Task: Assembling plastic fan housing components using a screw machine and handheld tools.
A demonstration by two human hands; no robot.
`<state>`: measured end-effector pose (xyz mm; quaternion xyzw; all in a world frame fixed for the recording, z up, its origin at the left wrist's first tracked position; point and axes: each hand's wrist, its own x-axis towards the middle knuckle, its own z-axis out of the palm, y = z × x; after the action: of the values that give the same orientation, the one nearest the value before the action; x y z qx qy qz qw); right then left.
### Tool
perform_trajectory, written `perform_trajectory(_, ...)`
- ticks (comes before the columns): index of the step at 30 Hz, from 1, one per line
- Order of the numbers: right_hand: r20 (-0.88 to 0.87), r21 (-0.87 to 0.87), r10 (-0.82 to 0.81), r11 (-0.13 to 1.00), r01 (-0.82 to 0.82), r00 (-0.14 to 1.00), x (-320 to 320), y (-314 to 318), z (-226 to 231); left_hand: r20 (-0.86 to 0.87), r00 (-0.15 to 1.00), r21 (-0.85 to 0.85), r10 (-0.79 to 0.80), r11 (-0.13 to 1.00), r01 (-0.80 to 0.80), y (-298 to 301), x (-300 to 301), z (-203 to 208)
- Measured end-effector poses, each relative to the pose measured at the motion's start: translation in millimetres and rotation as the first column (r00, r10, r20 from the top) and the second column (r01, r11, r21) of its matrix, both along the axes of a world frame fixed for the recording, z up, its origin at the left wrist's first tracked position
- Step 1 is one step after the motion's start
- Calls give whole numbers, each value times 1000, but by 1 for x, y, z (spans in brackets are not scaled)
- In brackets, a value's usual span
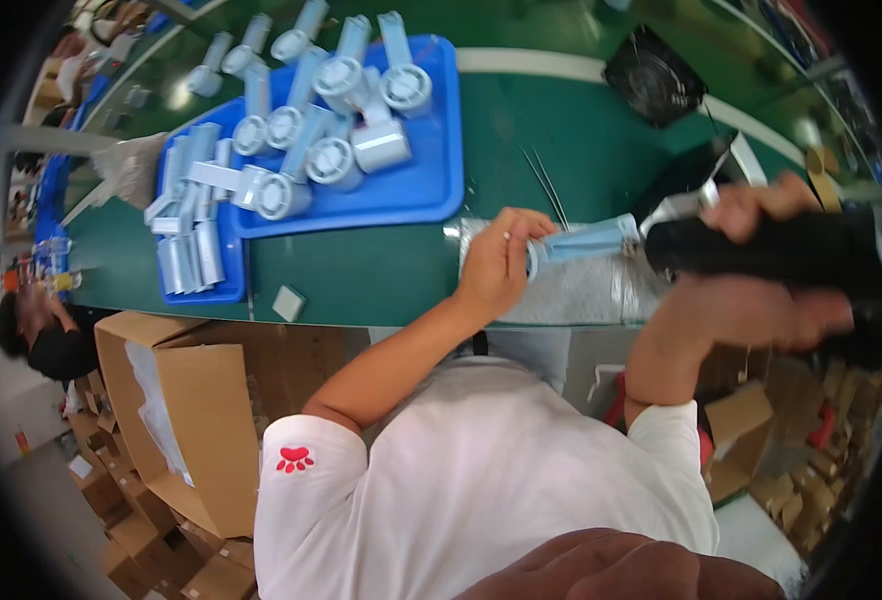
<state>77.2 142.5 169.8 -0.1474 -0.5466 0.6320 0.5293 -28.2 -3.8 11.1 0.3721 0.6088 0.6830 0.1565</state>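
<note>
My left hand [501,262] is closed round the rounded end of a light-blue plastic handheld fan body [589,241]. Its long handle points right, over a clear sheet on the green bench. Beyond the handle's far end, my right hand [751,305] wraps round a thick black cylindrical tool [761,246]. Motion smears both that hand and the tool, so the kind of tool is unclear. A whitish strip [679,207] shows between the handle's end and the right fingers; whether it belongs to the tool or to the fan, I cannot tell.
Several light-blue fan bodies with round grilles fill a blue tray [449,130]; a smaller blue tray [231,292] stands beside it. Tweezers [546,187], a small whitish block [288,303] and a black square fan [653,78] rest on the bench. A cardboard box [206,430] stands below, left.
</note>
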Motion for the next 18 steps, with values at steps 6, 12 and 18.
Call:
perform_trajectory(6,-716,142,142,988,-56,684,74,68,75,-421,890,-82,175,970,-229,42,-133,93)
perform_trajectory(12,-448,261,221,959,-109,867,78,79,20,-530,721,-317,447,685,-657,201,-380,46)
perform_trajectory(18,-385,197,233,966,-167,893,71,93,-5,-288,900,-742,328,518,-426,171,-473,39)
